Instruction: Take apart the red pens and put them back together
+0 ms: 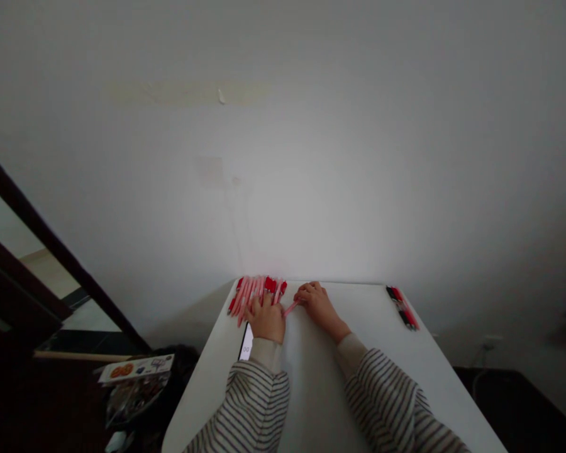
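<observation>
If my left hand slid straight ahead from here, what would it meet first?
Your left hand would probably meet the pink and red pens first; it already overlaps them in view, though contact is unclear. The wall lies beyond.

The left hand [268, 319] is partly covering pink pens [246, 292]; its cuff [267, 353] is partly hiding a screen [246, 340]. The bottom edge is cropping the table [311, 390].

- Person's left sleeve [252, 402]: long, pale off-white cloth, narrow dark stripes, soft folds
- Right sleeve [390, 399]: same striped cloth, loose, creased along forearm
- Left cuff [266, 354]: plain beige band at wrist
- Right cuff [351, 353]: matching beige
- Left hand [268, 322], right hand [322, 309]: both bare
</observation>
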Demonstrator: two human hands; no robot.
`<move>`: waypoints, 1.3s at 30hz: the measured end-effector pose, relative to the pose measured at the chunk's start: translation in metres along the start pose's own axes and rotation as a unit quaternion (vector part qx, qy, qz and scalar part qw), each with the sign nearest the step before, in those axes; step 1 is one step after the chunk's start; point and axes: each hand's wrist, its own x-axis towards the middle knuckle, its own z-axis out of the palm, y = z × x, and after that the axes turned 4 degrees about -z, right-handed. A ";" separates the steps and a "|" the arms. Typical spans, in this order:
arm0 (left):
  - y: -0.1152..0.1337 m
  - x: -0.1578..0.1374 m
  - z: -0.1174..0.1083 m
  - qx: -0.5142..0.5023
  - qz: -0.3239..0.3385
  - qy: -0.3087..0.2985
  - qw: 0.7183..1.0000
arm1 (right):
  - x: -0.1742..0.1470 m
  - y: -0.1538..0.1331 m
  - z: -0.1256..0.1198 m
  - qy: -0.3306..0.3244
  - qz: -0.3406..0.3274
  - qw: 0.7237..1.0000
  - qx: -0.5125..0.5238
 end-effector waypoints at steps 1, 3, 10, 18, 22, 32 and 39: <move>0.003 0.001 0.001 -0.004 0.004 0.001 1.000 | -0.003 0.002 -0.003 0.003 0.007 1.000 -0.004; 0.011 0.002 0.005 -0.014 0.014 0.002 1.000 | -0.011 0.008 -0.010 0.014 0.020 1.000 -0.011; 0.050 -0.003 0.014 -0.052 0.077 0.021 0.995 | -0.053 0.028 -0.037 0.058 0.083 0.994 -0.037; 0.086 -0.018 0.040 -0.119 0.110 -0.005 0.987 | -0.095 0.053 -0.049 0.092 0.144 0.983 -0.060; 0.089 -0.019 0.054 -0.139 0.112 -0.003 0.984 | -0.106 0.056 -0.049 0.104 0.159 0.980 -0.064; 0.078 -0.010 0.066 -0.165 0.119 -0.003 0.979 | -0.114 0.051 -0.045 0.129 0.145 0.980 -0.049; 0.079 -0.011 0.070 -0.173 0.132 0.024 0.976 | -0.115 0.060 -0.037 0.144 0.133 0.979 -0.054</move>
